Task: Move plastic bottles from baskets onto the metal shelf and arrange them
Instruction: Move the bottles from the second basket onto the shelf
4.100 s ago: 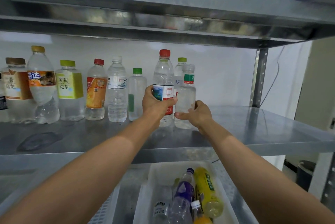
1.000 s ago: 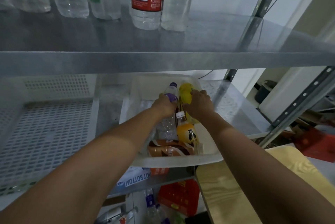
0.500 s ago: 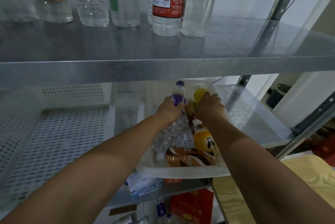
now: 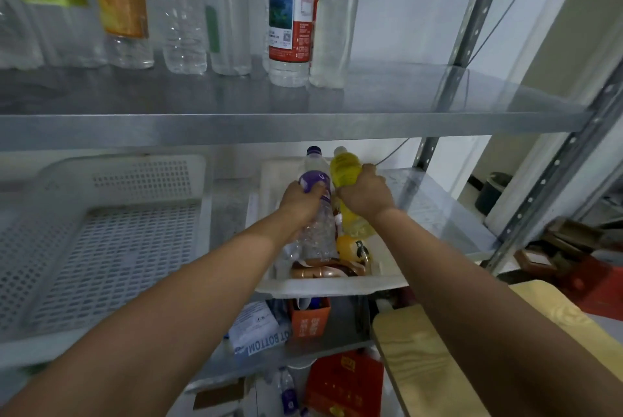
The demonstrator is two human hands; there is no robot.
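Both bottles have risen off the pile in the basket (image 4: 337, 285): left hand (image 4: 301, 199) curls round the purple-labelled bottle (image 4: 315, 180), right hand (image 4: 365, 195) round the yellow bottle (image 4: 344, 167), caps tilted toward its far edge, below the bare right end of the shelf (image 4: 438, 93).

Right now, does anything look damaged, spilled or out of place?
Mostly tidy. The purple-label bottle in the left hand looks crumpled low down, and the other bottles lie jumbled in the white basket. No spill visible.
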